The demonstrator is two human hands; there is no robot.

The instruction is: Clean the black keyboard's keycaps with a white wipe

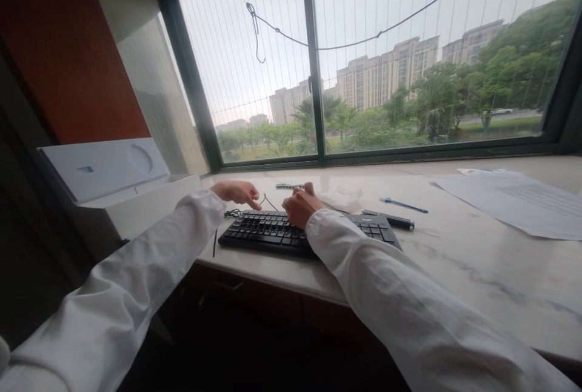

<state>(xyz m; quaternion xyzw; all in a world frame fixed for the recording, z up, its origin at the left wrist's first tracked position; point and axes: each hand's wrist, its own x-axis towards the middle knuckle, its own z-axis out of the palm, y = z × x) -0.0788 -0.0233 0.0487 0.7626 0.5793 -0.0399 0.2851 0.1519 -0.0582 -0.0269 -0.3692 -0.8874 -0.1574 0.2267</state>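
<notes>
A black keyboard [268,233] lies on the marble-patterned sill, its number pad at the right end partly behind my right sleeve. My left hand [237,192] is over its far left edge, fingers bent together and pointing down. From those fingertips a thin cable [271,202] arches toward my right hand. My right hand [301,205] is closed above the middle of the keyboard, thumb side up; what its fingers hold, if anything, is hidden. A coil of dark cable [233,213] lies at the keyboard's left end, below my left wrist.
An open white box [150,201] stands at the left. Behind my right hand are a small metallic strip [286,186] and crumpled clear plastic [341,198]. Rightward lie a black pen-like object [395,221], a blue pen [406,205] and paper sheets [513,198]. A window [313,156] rises behind.
</notes>
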